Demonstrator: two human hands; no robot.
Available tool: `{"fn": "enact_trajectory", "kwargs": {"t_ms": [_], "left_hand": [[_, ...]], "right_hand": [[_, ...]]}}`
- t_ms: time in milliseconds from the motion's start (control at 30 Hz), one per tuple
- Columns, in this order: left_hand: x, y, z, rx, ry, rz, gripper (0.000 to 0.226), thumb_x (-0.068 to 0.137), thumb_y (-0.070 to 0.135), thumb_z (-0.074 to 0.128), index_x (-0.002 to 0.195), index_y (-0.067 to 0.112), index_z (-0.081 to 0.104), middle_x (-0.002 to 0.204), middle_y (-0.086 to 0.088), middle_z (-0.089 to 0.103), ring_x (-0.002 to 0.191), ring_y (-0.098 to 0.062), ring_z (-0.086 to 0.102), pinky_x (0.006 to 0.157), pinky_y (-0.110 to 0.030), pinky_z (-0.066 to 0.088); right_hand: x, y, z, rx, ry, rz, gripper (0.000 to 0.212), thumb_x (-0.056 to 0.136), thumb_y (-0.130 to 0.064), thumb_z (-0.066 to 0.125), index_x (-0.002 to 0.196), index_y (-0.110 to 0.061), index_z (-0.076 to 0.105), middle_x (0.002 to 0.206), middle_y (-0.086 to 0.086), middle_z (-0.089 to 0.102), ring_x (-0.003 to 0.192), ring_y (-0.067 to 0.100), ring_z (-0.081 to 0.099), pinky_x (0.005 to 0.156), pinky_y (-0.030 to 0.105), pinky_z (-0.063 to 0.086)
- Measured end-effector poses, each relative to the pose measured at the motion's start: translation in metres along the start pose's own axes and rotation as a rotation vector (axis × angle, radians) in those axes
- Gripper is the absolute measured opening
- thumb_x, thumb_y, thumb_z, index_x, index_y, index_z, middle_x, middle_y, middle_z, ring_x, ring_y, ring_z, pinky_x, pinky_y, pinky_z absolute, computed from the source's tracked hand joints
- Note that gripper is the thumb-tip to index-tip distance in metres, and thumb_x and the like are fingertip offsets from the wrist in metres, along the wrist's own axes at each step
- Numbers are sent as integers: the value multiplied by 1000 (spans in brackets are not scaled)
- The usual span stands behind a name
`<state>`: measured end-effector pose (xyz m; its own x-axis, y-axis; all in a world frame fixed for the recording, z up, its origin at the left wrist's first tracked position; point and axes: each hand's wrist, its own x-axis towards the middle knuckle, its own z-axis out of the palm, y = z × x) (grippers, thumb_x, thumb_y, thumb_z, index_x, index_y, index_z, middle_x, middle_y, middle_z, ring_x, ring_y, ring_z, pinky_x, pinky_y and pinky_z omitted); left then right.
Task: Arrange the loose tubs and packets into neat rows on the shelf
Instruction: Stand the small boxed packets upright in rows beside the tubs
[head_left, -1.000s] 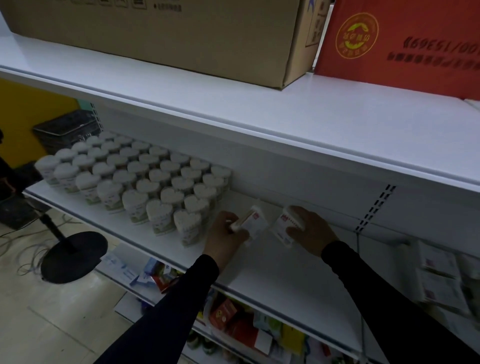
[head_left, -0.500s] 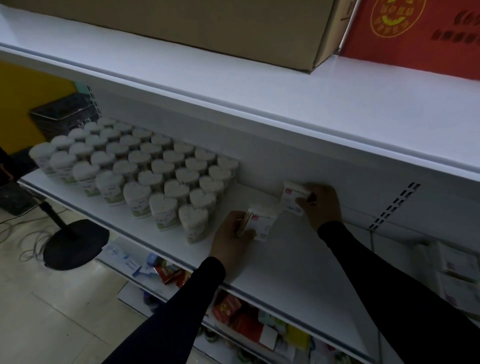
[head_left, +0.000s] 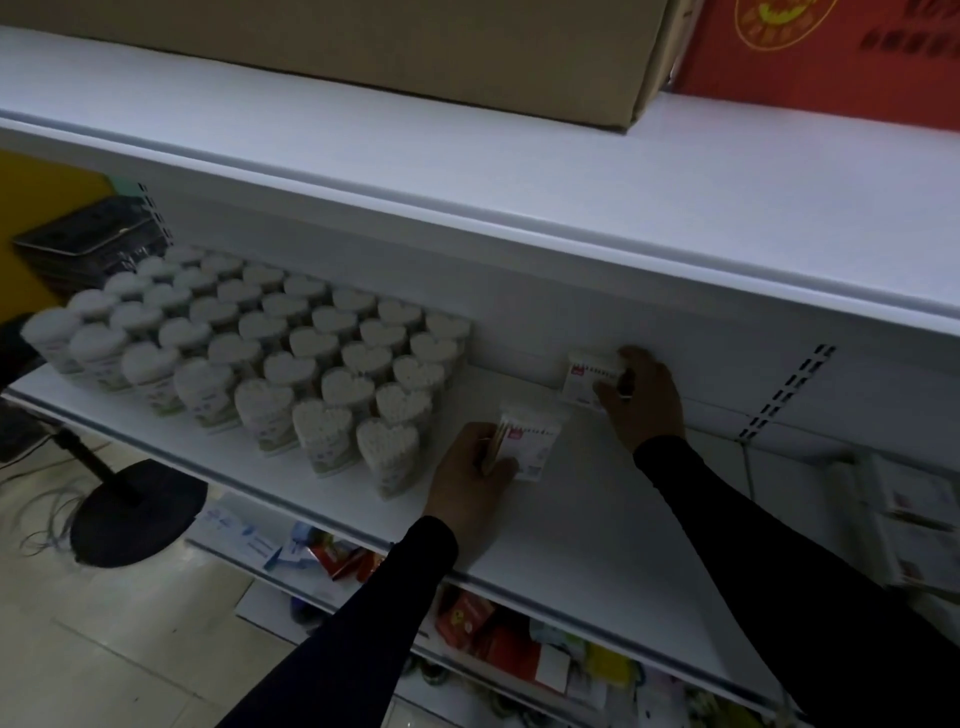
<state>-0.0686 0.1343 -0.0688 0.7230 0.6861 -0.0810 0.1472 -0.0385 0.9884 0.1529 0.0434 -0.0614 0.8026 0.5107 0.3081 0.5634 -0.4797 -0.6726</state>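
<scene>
Packets: we've got right hand (head_left: 641, 397) fingers clamped on one (head_left: 589, 382) at shelf (head_left: 597, 545) back wall to start a row, left hand (head_left: 470, 480) gripping another (head_left: 530, 441) beside tubs (head_left: 260, 343), rdy next.

Dim rm, tiled floor (head_left: 119, 649), yellow wall (head_left: 41, 192) at left

Tubs at nine o'clock, packets at the middle of the shelf (head_left: 597, 525).
The tubs (head_left: 270, 364) stand in rows; at their three o'clock the left hand (head_left: 470, 480) holds one packet (head_left: 532, 441), and the right hand (head_left: 641, 397) holds another packet (head_left: 589, 379) behind it, at the back wall.
</scene>
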Motion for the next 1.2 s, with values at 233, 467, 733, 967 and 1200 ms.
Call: {"fn": "enact_trajectory", "kwargs": {"t_ms": [233, 467, 733, 967, 1200], "left_hand": [[13, 10, 5, 157, -37, 73, 20, 89, 8, 65, 100, 21, 55, 95, 8, 62, 84, -8, 58, 68, -6, 42], [27, 20, 26, 303, -126, 123, 33, 93, 18, 62, 126, 15, 56, 122, -4, 63, 114, -22, 58, 93, -23, 43], [18, -6, 7, 1158, -185, 248, 90, 88, 73, 32, 154, 15, 19, 162, -6, 13, 149, -21, 7, 119, -29, 2], [17, -13, 4, 1182, -196, 247, 89, 90, 73, 33, 156, 17, 11, 164, -2, 4, 149, -19, -2, 118, -30, -5], [17, -15, 3, 1193, -187, 270, 96, 82, 79, 20, 155, 17, 13, 164, -3, 6, 150, -19, 0, 118, -31, -3]], "right_hand": [[-45, -29, -20, 233, 44, 53, 18, 87, -34, 67, 100, -24, 60, 86, -3, 63, 73, 8, 61, 69, 21, 47], [-58, -22, -28, 241, -268, 126, 21, 79, -29, 78, 82, -24, 58, 81, -16, 62, 70, -10, 55, 58, 2, 38], [-41, -10, -20, 152, -80, 207, 30, 76, -30, 80, 80, -11, 57, 80, 2, 62, 78, 17, 57, 54, 14, 34], [-24, -10, -6, 126, -32, 241, 34, 75, -28, 80, 95, -11, 60, 87, 4, 61, 82, 18, 54, 67, 19, 34], [-26, -10, -3, 104, 13, 217, 30, 78, -25, 78, 91, -9, 58, 84, 6, 58, 78, 18, 50, 60, 17, 28]]}}
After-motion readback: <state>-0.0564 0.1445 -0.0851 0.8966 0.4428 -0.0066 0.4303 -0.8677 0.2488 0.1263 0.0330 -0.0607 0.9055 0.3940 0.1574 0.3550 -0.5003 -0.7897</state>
